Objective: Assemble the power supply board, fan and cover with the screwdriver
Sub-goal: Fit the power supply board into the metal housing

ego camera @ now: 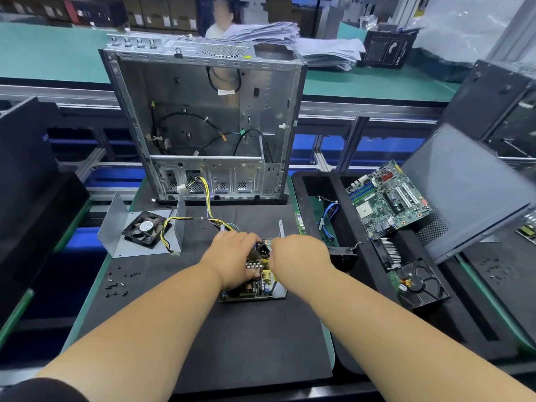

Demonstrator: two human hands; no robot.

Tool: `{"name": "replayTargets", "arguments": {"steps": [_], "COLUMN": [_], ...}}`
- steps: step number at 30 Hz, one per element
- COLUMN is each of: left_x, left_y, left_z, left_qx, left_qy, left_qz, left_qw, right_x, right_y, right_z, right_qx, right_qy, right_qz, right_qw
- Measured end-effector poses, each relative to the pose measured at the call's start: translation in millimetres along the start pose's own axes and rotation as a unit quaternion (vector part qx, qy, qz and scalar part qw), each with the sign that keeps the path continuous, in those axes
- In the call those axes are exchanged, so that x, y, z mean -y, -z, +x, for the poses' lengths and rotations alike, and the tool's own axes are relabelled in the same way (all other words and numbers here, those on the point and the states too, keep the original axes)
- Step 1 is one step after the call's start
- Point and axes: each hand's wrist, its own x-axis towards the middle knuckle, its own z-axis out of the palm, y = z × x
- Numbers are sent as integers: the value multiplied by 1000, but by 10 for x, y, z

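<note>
The power supply board (pixel 262 288) lies in its metal base on the black mat at the centre, with a black mains socket (pixel 262 250) at its far end. My left hand (pixel 235 258) grips the board's left side, thumb on the components. My right hand (pixel 298 258) is closed over the board's right far corner; whatever it holds is hidden. A black fan (pixel 145 229) rests on the grey metal cover (pixel 116 227) to the left, tied to the board by yellow and black wires (pixel 208 210). Several small black screws (pixel 117 284) lie at the mat's left. No screwdriver shows.
An open computer case (pixel 203 120) stands upright behind the mat. A black tray (pixel 362 256) on the right holds a motherboard (pixel 388 198), a hard drive (pixel 417 285) and blue cables. A dark side panel (pixel 464 192) leans at right. A person sits far behind.
</note>
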Motion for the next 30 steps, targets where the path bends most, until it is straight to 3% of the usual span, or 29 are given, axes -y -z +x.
{"name": "replayTargets", "arguments": {"steps": [3, 9, 20, 25, 30], "left_x": [-8, -10, -16, -11, -13], "left_y": [8, 5, 17, 11, 18], "left_z": [-4, 0, -1, -5, -8], "left_qx": [-2, 0, -2, -4, 0], "left_qy": [0, 1, 4, 5, 4], "left_qz": [4, 4, -9, -10, -9], "left_qw": [1000, 1000, 1000, 1000, 1000], "right_x": [21, -98, -97, -130, -152], "right_y": [8, 126, 69, 73, 170], "right_z": [-2, 20, 32, -62, -124], "right_qx": [-8, 91, 51, 38, 80], "right_qy": [-15, 28, -59, -10, 55], "right_qz": [34, 51, -49, 18, 87], "right_qw": [999, 994, 996, 999, 991]}}
